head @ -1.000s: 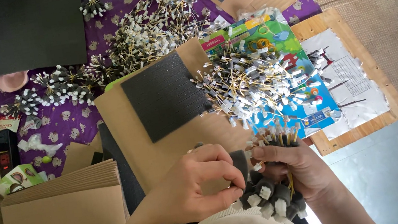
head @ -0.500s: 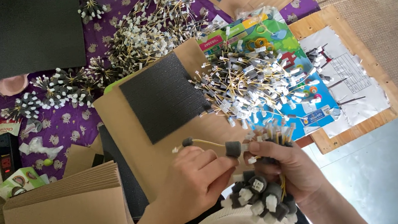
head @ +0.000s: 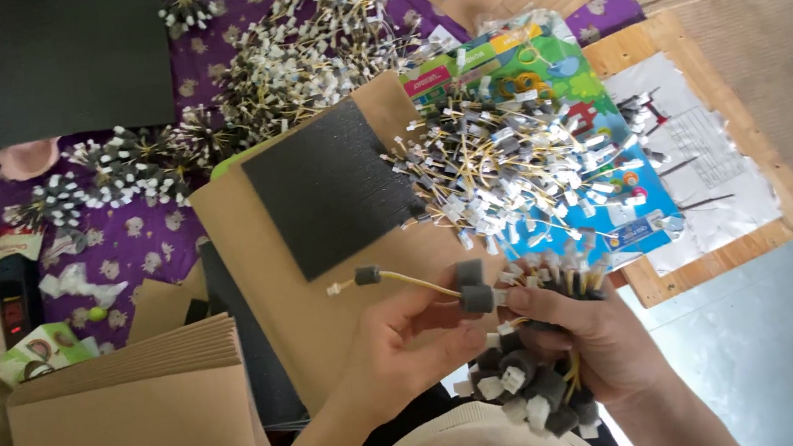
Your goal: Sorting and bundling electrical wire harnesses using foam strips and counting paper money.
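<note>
Head view: the left hand pinches a yellow wire with grey foam sleeves, held above a brown cardboard sheet. The right hand is closed around a bundle of similar wires, touching the left hand.

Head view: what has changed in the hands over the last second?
The left hand has drawn one yellow wire out to the left; its small grey foam ring now stands clear of the bundle. A second ago both hands were closed together over it. The right hand still grips the bundle. The cardboard sheet, black foam pad and loose wire heap have not moved.
</note>
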